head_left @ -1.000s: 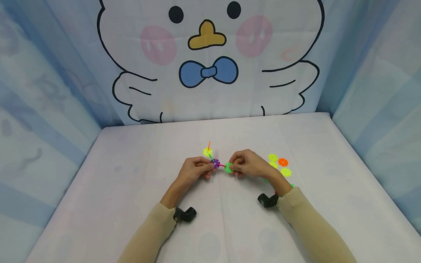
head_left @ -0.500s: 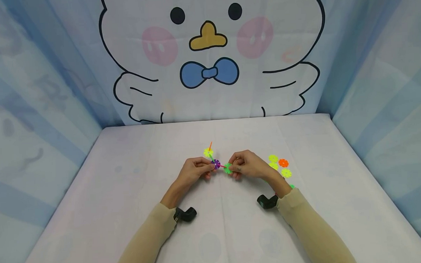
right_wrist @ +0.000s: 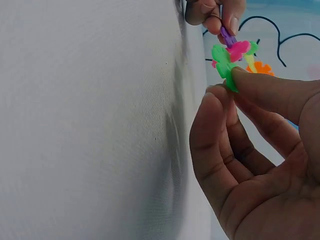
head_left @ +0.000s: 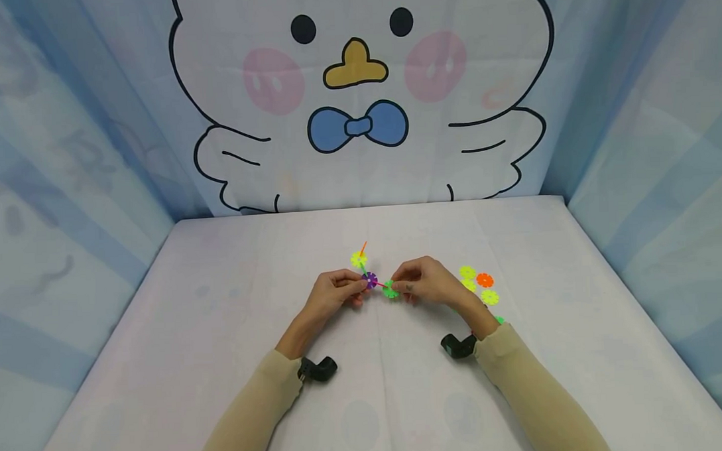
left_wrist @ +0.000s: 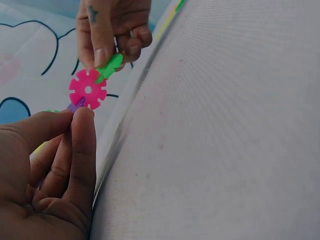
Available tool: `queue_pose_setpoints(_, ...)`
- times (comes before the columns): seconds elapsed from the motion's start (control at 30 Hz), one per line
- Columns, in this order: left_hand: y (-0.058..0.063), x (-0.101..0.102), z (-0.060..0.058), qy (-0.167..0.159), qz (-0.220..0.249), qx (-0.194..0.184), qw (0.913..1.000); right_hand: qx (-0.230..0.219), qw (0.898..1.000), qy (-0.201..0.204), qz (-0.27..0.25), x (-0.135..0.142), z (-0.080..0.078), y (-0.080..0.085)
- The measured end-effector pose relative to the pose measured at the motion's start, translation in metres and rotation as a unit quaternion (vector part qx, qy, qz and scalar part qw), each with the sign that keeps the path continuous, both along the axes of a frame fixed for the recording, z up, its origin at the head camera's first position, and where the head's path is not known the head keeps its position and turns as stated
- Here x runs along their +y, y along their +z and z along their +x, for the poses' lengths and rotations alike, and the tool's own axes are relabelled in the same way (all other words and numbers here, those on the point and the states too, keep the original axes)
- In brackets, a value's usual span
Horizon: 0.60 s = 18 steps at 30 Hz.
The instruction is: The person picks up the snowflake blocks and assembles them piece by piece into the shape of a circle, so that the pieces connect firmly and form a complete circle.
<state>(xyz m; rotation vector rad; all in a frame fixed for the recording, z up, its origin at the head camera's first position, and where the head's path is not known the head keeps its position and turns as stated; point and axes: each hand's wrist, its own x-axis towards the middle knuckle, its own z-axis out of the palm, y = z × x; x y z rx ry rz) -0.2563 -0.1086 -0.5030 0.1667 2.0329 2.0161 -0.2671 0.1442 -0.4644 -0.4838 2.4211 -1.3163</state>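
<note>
Beige left sleeve comes in from 7 o'clock of the head view. Left hand: thumb and fingertips narrow, pinching the purple disc in a short chain of notched discs, held mid-table between both hands. From purple, inner green disc and yellow disc sit at 11 o'clock; orange disc, nearly edge-on in the head view, leans off yellow toward 1 o'clock. Pink disc at 4 o'clock of purple, end green disc next past it, looks slotted into pink; slot depth can't tell. Right hand pinches that end green, also narrow. Change: orange tip has swung slightly clockwise, from nearer 12 o'clock toward 1; same discs, same order, both pinches as they were. Likely just a small adjustment at the green-pink joint, nothing added. Loose discs, yellow, orange and green, at 3 to 4 o'clock of right hand, partly behind the forearm.
</note>
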Motion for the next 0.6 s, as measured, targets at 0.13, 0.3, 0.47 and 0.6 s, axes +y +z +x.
queue_pose_setpoints(0.13, -0.0001, -0.0003, -0.0004, 0.002, 0.0, -0.001, 1.0, 0.003, 1.0, -0.014, 0.002, 0.0001, 0.001, 0.0024)
queue_pose_setpoints(0.3, 0.0007, -0.0002, 0.0, 0.005, 0.003, -0.001, 1.0, 0.003, 1.0, -0.03, -0.009, 0.0002, 0.0008, 0.0044)
queue_pose_setpoints(0.47, 0.0021, 0.0001, 0.0013, -0.014, -0.002, -0.003, 0.9999, 0.0, 0.999, -0.036, -0.023, -0.0003, -0.0013, 0.0018)
queue_pose_setpoints(0.6, 0.002, -0.0001, 0.0019, -0.043, -0.012, -0.003, 0.999, 0.002, 0.999, -0.033, -0.032, -0.0026, -0.001, -0.0007)
